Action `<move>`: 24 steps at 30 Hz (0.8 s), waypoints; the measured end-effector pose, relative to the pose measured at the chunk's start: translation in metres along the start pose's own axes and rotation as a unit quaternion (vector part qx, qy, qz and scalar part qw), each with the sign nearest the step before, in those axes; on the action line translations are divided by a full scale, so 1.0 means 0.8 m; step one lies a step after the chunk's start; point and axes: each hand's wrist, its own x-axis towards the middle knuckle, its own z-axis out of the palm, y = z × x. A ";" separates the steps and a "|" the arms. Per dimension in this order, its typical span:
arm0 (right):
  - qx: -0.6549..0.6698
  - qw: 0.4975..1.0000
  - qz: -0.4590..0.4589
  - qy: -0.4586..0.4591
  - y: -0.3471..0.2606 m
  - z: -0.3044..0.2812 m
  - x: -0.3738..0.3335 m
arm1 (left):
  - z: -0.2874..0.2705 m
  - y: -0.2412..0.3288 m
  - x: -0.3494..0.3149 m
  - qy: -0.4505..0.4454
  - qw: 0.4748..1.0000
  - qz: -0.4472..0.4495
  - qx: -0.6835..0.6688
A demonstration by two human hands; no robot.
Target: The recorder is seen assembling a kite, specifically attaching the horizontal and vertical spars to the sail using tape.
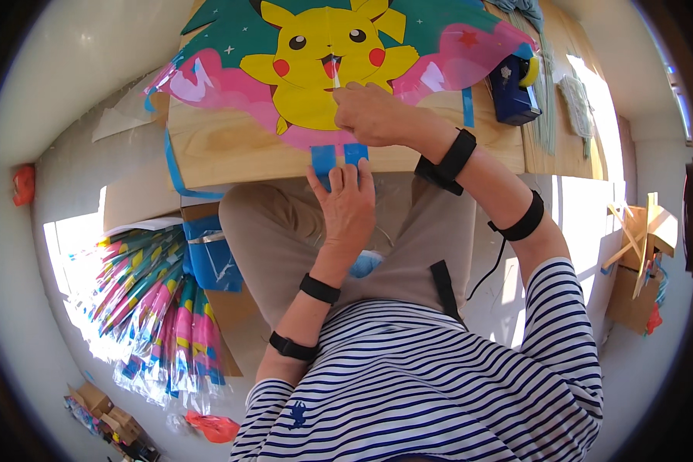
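Note:
A kite lies on the wooden table, printed with a yellow cartoon figure on green and pink. My right hand is closed in a pinch over the figure's belly, on the kite's middle line. A thin whitish piece shows just beyond its fingertips; whether the fingers hold it is hidden. At the table's near edge, two blue strips hang from the kite's lower end. My left hand has its fingers stretched out and apart, with the tips resting on these strips.
A blue tape dispenser stands right of the kite, beside bundled thin rods and a clear plastic packet. A blue ribbon trails off the table's left. Packed folded kites pile at left. A cardboard box with wood strips stands right.

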 end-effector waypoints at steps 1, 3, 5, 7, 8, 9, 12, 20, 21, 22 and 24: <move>-0.003 1.000 -0.003 -0.014 0.001 0.004 0.004 | 0.001 0.000 -0.002 0.002 1.000 -0.001 -0.002; -0.010 0.999 -0.010 -0.043 -0.001 0.005 0.011 | 0.003 0.000 -0.004 0.000 1.000 -0.009 -0.009; -0.017 0.999 -0.022 -0.037 -0.001 0.011 0.012 | 0.002 0.000 -0.004 -0.008 1.000 -0.017 -0.018; -0.026 0.998 -0.024 -0.045 0.000 0.016 0.013 | 0.000 0.000 -0.003 -0.007 1.000 -0.018 -0.022; -0.030 0.998 -0.020 -0.054 0.000 0.016 0.015 | 0.000 0.000 -0.003 -0.008 1.000 -0.017 -0.022; -0.035 0.997 -0.016 -0.063 -0.001 0.016 0.016 | 0.000 -0.001 -0.003 -0.007 1.000 -0.019 -0.023; -0.040 0.997 -0.007 -0.073 -0.001 0.017 0.018 | 0.001 -0.002 -0.003 -0.005 0.999 -0.021 -0.028; -0.044 0.996 0.003 -0.080 -0.003 0.017 0.018 | -0.002 -0.002 -0.001 0.004 1.000 -0.013 -0.025; -0.043 0.996 0.005 -0.082 -0.003 0.017 0.017 | -0.001 -0.002 -0.001 0.006 1.000 -0.013 -0.026; -0.044 0.996 0.004 -0.081 -0.003 0.017 0.017 | 0.000 -0.002 -0.001 0.008 1.000 -0.013 -0.027; -0.045 0.996 0.003 -0.079 -0.003 0.018 0.017 | 0.000 -0.002 -0.001 0.010 0.999 -0.013 -0.028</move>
